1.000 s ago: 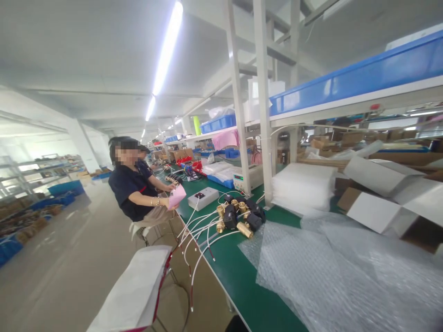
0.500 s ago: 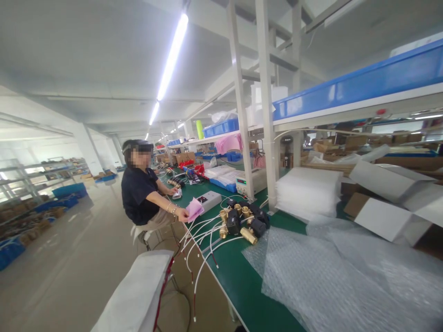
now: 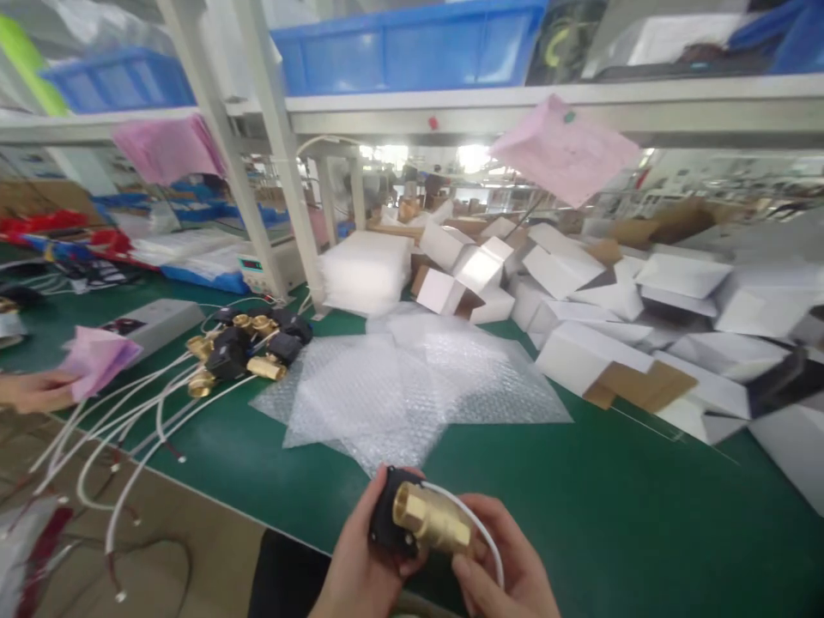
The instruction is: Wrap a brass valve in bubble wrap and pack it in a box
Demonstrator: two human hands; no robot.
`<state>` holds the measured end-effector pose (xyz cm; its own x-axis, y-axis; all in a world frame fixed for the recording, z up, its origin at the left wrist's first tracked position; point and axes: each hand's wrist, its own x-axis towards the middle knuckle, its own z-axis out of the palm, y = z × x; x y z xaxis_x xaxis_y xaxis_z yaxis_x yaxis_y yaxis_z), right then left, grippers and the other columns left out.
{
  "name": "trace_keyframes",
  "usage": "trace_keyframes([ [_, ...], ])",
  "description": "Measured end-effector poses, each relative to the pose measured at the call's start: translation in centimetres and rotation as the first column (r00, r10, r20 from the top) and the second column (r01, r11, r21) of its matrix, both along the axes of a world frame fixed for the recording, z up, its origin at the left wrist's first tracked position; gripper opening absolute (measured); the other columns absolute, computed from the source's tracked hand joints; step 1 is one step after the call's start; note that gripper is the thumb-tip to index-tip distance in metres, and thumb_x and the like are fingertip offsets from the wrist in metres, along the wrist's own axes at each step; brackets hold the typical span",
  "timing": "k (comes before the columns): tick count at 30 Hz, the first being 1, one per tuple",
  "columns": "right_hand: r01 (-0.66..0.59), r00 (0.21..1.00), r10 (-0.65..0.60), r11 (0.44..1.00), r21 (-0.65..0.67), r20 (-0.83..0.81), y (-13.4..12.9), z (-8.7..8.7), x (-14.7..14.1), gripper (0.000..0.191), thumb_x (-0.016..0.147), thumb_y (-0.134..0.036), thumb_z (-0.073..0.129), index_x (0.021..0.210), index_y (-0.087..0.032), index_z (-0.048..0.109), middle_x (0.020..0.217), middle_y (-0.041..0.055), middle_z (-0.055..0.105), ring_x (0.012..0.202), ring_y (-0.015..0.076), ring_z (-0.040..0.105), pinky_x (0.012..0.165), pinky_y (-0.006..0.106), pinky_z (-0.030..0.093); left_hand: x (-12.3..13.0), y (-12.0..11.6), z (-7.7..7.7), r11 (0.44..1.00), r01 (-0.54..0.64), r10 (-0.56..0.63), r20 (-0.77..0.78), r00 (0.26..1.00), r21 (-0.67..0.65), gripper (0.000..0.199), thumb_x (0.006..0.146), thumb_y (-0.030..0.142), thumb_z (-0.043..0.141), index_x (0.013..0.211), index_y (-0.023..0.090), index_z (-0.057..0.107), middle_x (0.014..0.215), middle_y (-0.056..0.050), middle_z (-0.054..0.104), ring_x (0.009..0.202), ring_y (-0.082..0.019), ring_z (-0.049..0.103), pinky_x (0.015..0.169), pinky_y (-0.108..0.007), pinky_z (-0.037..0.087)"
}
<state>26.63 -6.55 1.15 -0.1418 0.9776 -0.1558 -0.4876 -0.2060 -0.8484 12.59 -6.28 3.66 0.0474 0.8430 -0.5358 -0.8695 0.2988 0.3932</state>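
Close to me, above the green table's front edge, I hold a motorized brass ball valve (image 3: 438, 519) with a black actuator box and a white cable. My left hand (image 3: 370, 549) wraps round the black box. On the brass body and cable side, my right hand (image 3: 508, 558) grips the valve with thumb and fingers. Sheets of bubble wrap (image 3: 386, 386) lie just beyond my hands. To the left is a pile of similar valves (image 3: 238, 348), their white cables (image 3: 154, 395) hanging over the table edge.
At the left, another person's hand (image 3: 39, 390) holds a pink sheet (image 3: 99, 360) beside a grey box (image 3: 160, 322). White cartons (image 3: 579, 352) are heaped at the right. A stack of white foam sheets (image 3: 366, 270) stands by the shelf post (image 3: 276, 154). Blue bins (image 3: 412, 47) sit overhead.
My view has swung right and down from the co-worker and aisle to the table before me. Both my hands and the valve they hold have come into view.
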Motion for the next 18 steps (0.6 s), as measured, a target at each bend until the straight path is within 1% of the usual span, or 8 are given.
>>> trace_keyframes([
  [1, 0.003, 1.0, -0.003, 1.0, 0.002, 0.005, 0.1, 0.3, -0.2, 0.055, 0.063, -0.056, 0.1, 0.099, -0.025, 0.073, 0.072, -0.0001, 0.066, 0.054, 0.011, 0.052, 0.051, 0.021, 0.04, -0.1, 0.2, 0.7, 0.999, -0.028, 0.028, -0.009, 1.0, -0.047, 0.034, 0.107, 0.03, 0.052, 0.094, 0.01, 0.076, 0.076, -0.008, 0.074, 0.061, -0.016, 0.067, 0.055, -0.024, 0.058],
  [3, -0.002, 1.0, 0.002, 1.0, 0.006, 0.01, 0.3, 0.9, -0.4, 0.049, 0.068, -0.055, 0.098, 0.095, -0.022, 0.073, 0.066, -0.0038, 0.058, 0.047, 0.0049, 0.038, 0.046, 0.016, 0.028, -0.3, 0.6, 1.9, 0.987, -0.074, 0.073, -0.011, 0.997, -0.144, 0.045, 0.11, 0.029, 0.042, 0.089, 0.008, 0.075, 0.073, -0.009, 0.073, 0.057, -0.016, 0.066, 0.05, -0.025, 0.058],
  [4, -0.007, 1.0, 0.006, 1.0, 0.01, 0.008, 0.4, 1.0, -0.5, 0.048, 0.071, -0.056, 0.096, 0.093, -0.021, 0.073, 0.066, -0.0042, 0.056, 0.047, 0.0036, 0.035, 0.045, 0.016, 0.025, -0.3, 0.7, 2.4, 0.981, -0.088, 0.09, 0.005, 0.996, -0.173, 0.048, 0.111, 0.029, 0.039, 0.088, 0.007, 0.075, 0.072, -0.01, 0.073, 0.056, -0.016, 0.066, 0.049, -0.024, 0.057],
  [6, -0.009, 1.0, 0.009, 1.0, 0.021, -0.003, 0.6, 1.0, -0.7, 0.047, 0.075, -0.057, 0.093, 0.094, -0.019, 0.073, 0.069, -0.0033, 0.057, 0.048, 0.0034, 0.036, 0.045, 0.015, 0.023, -0.3, 1.0, 2.6, 0.974, -0.109, 0.124, 0.063, 0.99, -0.201, 0.051, 0.111, 0.031, 0.037, 0.086, 0.007, 0.074, 0.074, -0.011, 0.074, 0.059, -0.017, 0.069, 0.05, -0.025, 0.059],
  [10, -0.041, 0.999, 0.042, 0.997, 0.07, -0.022, 1.3, 0.0, -1.1, 0.045, 0.083, -0.058, 0.086, 0.099, -0.018, 0.071, 0.063, -0.0054, 0.051, 0.048, 0.0049, 0.037, 0.045, 0.015, 0.026, -0.3, 1.0, 1.5, 0.967, -0.158, 0.189, 0.148, 0.971, -0.198, 0.048, 0.111, 0.03, 0.039, 0.088, 0.009, 0.075, 0.088, -0.013, 0.077, 0.073, -0.022, 0.075, 0.059, -0.032, 0.065],
  [12, -0.057, 0.998, 0.056, 0.996, 0.076, 0.015, 1.6, -0.3, -1.3, 0.049, 0.085, -0.06, 0.083, 0.104, -0.018, 0.069, 0.063, -0.0055, 0.051, 0.047, 0.0059, 0.039, 0.044, 0.015, 0.027, -0.2, 1.0, 0.7, 0.974, -0.168, 0.191, 0.153, 0.97, -0.15, 0.047, 0.111, 0.031, 0.038, 0.093, 0.01, 0.076, 0.095, -0.013, 0.078, 0.079, -0.024, 0.076, 0.062, -0.033, 0.066],
  [15, -0.067, 0.996, 0.061, 0.995, 0.08, 0.07, 1.9, 0.0, -1.4, 0.058, 0.084, -0.065, 0.082, 0.114, -0.018, 0.065, 0.071, -0.0035, 0.056, 0.049, 0.008, 0.046, 0.043, 0.016, 0.032, -0.1, 0.9, -0.5, 0.989, -0.141, 0.147, 0.137, 0.98, -0.054, 0.049, 0.112, 0.031, 0.034, 0.1, 0.01, 0.077, 0.098, -0.015, 0.078, 0.076, -0.022, 0.074, 0.063, -0.032, 0.065],
  [18, -0.069, 0.994, 0.061, 0.993, 0.096, 0.09, 2.1, 0.4, -1.4, 0.058, 0.085, -0.066, 0.08, 0.115, -0.018, 0.063, 0.073, -0.0032, 0.057, 0.051, 0.009, 0.049, 0.044, 0.017, 0.036, -0.1, 0.9, -1.4, 0.994, -0.106, 0.105, 0.116, 0.988, -0.001, 0.05, 0.111, 0.032, 0.034, 0.104, 0.008, 0.077, 0.095, -0.017, 0.077, 0.07, -0.019, 0.072, 0.063, -0.028, 0.064],
])
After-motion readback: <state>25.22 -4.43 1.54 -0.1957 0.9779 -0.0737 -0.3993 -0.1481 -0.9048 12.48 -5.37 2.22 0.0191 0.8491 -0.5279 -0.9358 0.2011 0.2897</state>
